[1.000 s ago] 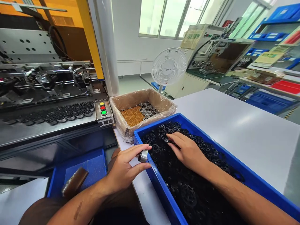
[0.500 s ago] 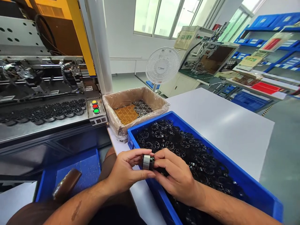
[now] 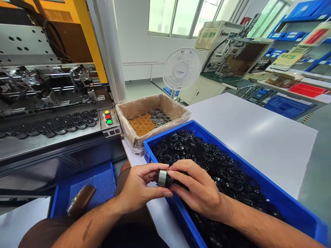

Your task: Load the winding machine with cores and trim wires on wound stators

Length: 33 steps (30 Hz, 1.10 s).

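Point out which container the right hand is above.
The blue bin heaped with black parts: the right hand is above it, while the plastic-lined carton stands beyond and a blue tray sits lower left.

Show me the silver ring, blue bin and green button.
Silver ring (image 3: 162, 178): head view, on its outer band.
Blue bin (image 3: 261, 177): head view, on its inner side wall.
Green button (image 3: 109, 122): head view, on its cap.

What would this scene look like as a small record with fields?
Left grip: holding a silver-banded part
Right grip: fingertips at that part's black side; whether this is a separate piece is unclear
Nearest container: blue bin, many black parts inside
Beyond it: plastic-lined carton, orange-brown and dark contents
Far left: machine, dark round parts lined along its front
Buttons: yellow, red, green
Background: white fan
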### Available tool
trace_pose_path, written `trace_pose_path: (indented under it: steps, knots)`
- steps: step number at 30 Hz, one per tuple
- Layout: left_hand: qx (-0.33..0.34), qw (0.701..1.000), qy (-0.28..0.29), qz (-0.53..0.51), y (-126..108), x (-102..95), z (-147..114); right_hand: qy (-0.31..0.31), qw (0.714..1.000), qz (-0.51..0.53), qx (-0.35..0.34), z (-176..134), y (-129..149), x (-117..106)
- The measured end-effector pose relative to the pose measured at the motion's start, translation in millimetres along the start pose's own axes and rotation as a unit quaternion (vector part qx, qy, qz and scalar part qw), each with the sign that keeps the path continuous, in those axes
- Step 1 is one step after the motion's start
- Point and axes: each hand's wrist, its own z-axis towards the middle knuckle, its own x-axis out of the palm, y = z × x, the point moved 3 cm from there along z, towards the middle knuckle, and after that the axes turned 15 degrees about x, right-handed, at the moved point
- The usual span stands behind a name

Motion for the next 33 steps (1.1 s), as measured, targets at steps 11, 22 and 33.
trace_pose_path:
  steps: [11,22,33]
  knots:
    - [-0.01,1.0,0.007,0.016,-0.6,-0.2,-0.9,-0.013,0.999,-0.024,-0.036,-0.1,0.3,0.0]
    - [-0.025,1.0,0.007,0.009,-2.0,1.3,-1.7,-0.014,0.998,-0.031,-0.056,1.0,1.8,-2.7]
    - [-0.026,0.999,0.019,-0.022,-2.5,2.3,-2.1,-0.012,0.995,-0.066,-0.078,1.0,4.4,-4.4]
